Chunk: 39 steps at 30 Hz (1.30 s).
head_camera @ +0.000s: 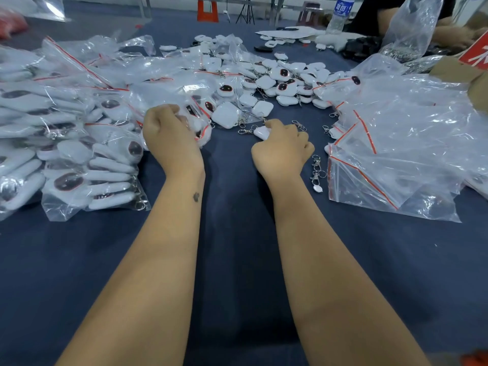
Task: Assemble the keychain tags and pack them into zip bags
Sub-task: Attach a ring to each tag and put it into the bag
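Two hands work at the middle of the table (pixel 237 260), and we take the tag first. Our right hand (pixel 284 149) curls its fingers round a white tag (pixel 261 133), which sticks out at the hand's far left side, just above the blue cloth. A metal clasp (pixel 245 131) lies just left of that tag; whether it is joined to it we cannot tell. Our left hand (pixel 169 138) is closed too, its fingers bent into the edge of a filled zip bag (pixel 200 128) with a red seal strip, gripping the plastic.

Just beyond the hands lie two loose white tags (pixel 225 114), face down, touching each other. Farther off spreads a heap of tags (pixel 287 80), some showing a dark oval face, mixed with clasps. Loose clasps (pixel 317 167) also lie near the right hand, on its right side, one with a small white piece at its near end.

To the left rises a pile of packed bags (pixel 66 143), each stuffed with tags and overlapping its neighbours. To the right sits a stack of empty zip bags (pixel 396 167), clear with red strips, crumpled and lying on one another.

At the far right edge of the table stands a water bottle (pixel 340 14), upright, and beside it another person's arm (pixel 449 33) behind a clear plastic bag. At the far left corner something red (pixel 10 22) shows through plastic, too blurred to name.
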{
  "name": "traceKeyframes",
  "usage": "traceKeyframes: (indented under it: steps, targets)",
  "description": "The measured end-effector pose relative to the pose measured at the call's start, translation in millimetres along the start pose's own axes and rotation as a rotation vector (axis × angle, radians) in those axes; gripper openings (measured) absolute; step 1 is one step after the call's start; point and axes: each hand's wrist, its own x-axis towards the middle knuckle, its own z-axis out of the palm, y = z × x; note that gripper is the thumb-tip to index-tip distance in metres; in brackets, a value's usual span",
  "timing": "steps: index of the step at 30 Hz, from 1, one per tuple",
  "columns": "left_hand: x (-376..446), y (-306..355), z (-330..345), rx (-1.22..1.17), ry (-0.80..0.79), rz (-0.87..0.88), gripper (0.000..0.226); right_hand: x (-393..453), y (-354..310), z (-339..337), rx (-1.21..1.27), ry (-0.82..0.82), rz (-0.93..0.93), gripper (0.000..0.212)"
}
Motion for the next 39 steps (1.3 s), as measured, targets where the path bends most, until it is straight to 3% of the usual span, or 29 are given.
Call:
traceKeyframes:
  steps: [4, 9, 13, 17, 21, 23, 26, 32, 36, 39]
  targets:
    - [-6, -1, 4, 0.006, -0.087, -0.011, 0.021, 4, 3, -3, 0.120, 0.010, -0.068, 0.056]
    - [-10, -9, 3, 0.140, -0.245, 0.095, 0.030, 4, 3, 1, 0.470, 0.118, -0.006, 0.036]
    - [-15, -19, 5, 0.459, -0.462, 0.132, 0.024, 6, 0, 0, 0.868, 0.186, 0.063, 0.023]
    - [-18, -26, 4, 0.774, -0.659, 0.198, 0.026, 7, -4, -1, 1.191, 0.084, 0.106, 0.027]
    - [-15, -24, 6, 0.844, -0.588, 0.226, 0.046, 9, -8, -1, 1.368, -0.061, 0.142, 0.038]
    - [-12, -25, 7, 0.857, -0.522, 0.257, 0.054, 9, -9, 2, 1.379, -0.098, 0.128, 0.039]
    - [-8, -26, 7, 0.832, -0.455, 0.257, 0.058, 6, -11, 6, 1.291, -0.163, 0.092, 0.022]
    - [-8, -18, 3, 0.575, -0.315, 0.184, 0.038, 1, -10, 5, 1.148, -0.258, -0.021, 0.027]
    - [-10, -15, 3, 0.456, -0.329, 0.101, 0.033, 0, -10, 5, 0.968, -0.121, -0.093, 0.028]
    - [-10, -15, 2, 0.433, -0.361, 0.068, 0.034, 0, -8, 6, 0.901, -0.126, -0.114, 0.032]
